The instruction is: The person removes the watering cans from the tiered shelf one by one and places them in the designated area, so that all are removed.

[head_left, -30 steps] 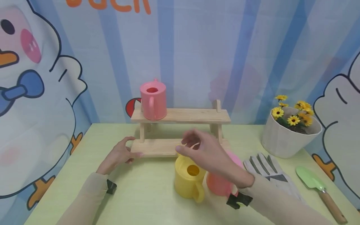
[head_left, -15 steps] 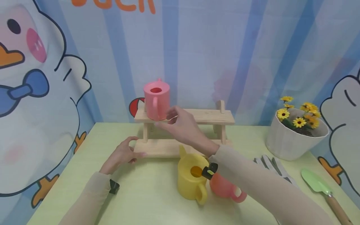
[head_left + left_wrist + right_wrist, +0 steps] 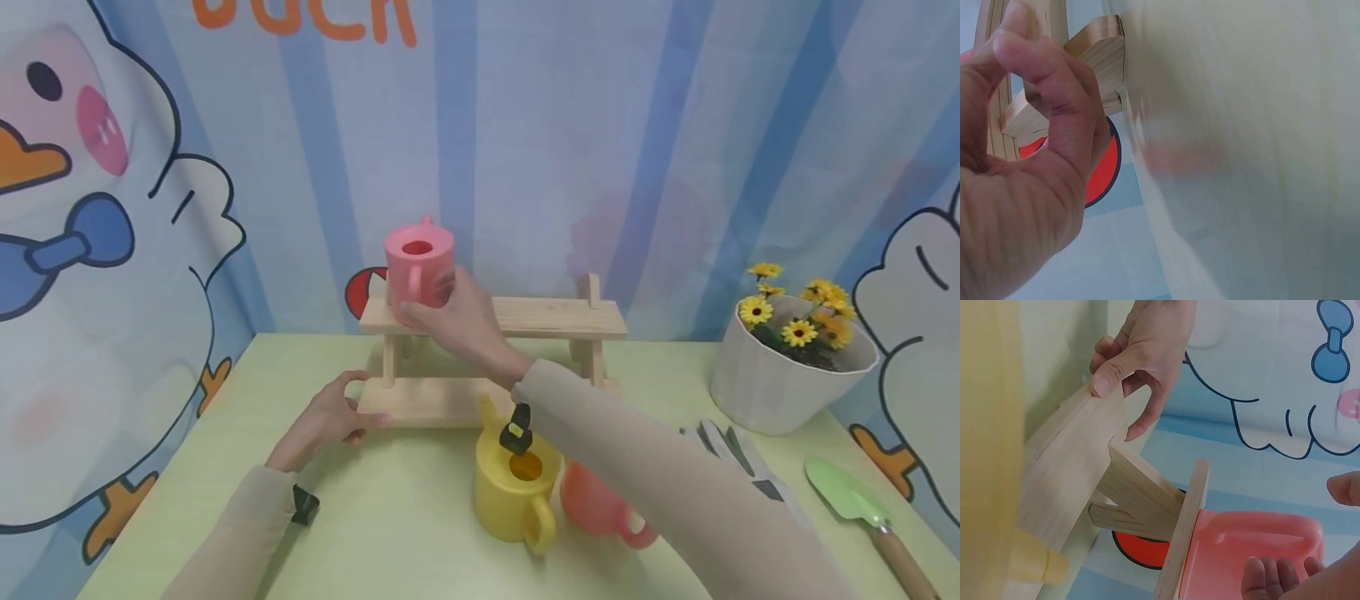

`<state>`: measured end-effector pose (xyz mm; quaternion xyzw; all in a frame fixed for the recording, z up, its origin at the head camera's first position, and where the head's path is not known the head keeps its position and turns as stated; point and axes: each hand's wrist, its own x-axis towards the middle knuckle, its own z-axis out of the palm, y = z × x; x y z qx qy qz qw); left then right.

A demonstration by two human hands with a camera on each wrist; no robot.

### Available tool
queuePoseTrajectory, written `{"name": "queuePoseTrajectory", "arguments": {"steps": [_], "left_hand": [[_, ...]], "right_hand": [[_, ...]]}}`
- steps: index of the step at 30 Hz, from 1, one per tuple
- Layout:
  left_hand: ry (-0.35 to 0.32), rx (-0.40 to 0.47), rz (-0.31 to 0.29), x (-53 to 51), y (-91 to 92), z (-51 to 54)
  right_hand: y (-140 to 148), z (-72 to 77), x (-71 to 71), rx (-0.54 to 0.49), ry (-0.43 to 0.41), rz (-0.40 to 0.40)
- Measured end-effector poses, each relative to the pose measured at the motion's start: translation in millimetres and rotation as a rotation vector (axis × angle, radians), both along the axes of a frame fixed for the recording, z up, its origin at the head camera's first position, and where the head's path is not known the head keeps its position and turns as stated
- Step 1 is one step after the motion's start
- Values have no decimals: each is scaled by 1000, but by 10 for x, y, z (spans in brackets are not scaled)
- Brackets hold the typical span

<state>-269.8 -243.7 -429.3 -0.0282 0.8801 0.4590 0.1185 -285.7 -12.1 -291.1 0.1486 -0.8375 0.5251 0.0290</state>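
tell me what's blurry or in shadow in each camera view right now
Head view: light looks soft and even, with a faint shadow along the left sleeve; left wrist view: shadow dims the lower tabletop, which also carries a smeary reddish patch, perhaps a reflection; right wrist view: the yellow watering can blurs at the left edge, while the wooden stand looks clearer.

Backed by a pale blue, vertically striped fabric wall covering (image 3: 525, 167), softly rippled in places. Printed at upper left with bold orange, cut-off lettering (image 3: 337, 32). Filled on the left by a large, black-outlined white cartoon duck (image 3: 90, 350) with a blue bow tie (image 3: 56, 243), on the right by another white cartoon figure (image 3: 907, 300). Fronted by a flat, pale yellow-green counter (image 3: 397, 517). Lit softly.
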Motion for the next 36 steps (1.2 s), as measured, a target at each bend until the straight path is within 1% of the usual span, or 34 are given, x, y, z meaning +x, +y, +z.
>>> {"name": "queuePoseTrajectory", "arguments": {"steps": [3, 7, 10, 14, 19, 24, 29, 36], "left_hand": [[1, -4, -2, 2, 3, -5], [2, 1, 0, 0, 6, -8], [5, 1, -6, 1, 11, -12], [16, 23, -11, 14, 5, -8], [20, 45, -11, 26, 3, 8], [15, 38, -12, 24, 1, 10], [5, 23, -9, 2, -2, -3], [-5, 21, -5, -4, 5, -8]], "right_hand": [[-52, -29, -56, -28, 30, 2], [-120, -58, -103, -35, 35, -5], [-172, -61, -116, -30, 15, -19], [-242, -50, -121, -31, -17, -41], [-322, -33, -121, -55, -76, -107], [-393, -30, -134, -89, -91, -165], [-462, -26, -148, -127, -95, -193], [-533, -38, -204, -174, -147, -218]]}}
